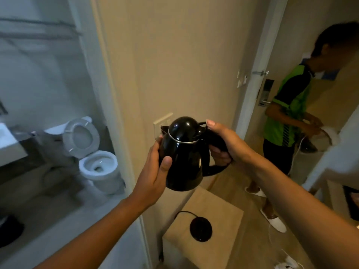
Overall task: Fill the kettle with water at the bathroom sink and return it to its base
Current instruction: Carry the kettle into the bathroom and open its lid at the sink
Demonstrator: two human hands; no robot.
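A glossy black kettle (184,158) with its domed lid down hangs in the air in front of me. My right hand (223,144) grips its handle, thumb resting near the lid lever. My left hand (157,169) cups the kettle's body on the spout side. Below it, the round black base (200,228) with its cord lies on a small light wooden table (223,214). The white bathroom sink (7,140) shows at the far left edge through the bathroom doorway.
A white toilet (97,162) with raised lid stands inside the bathroom. The door frame (108,105) and a beige wall separate the bathroom from the table. At right stands a person in a green shirt (285,117) by the room door. A dark bin (9,233) sits low left.
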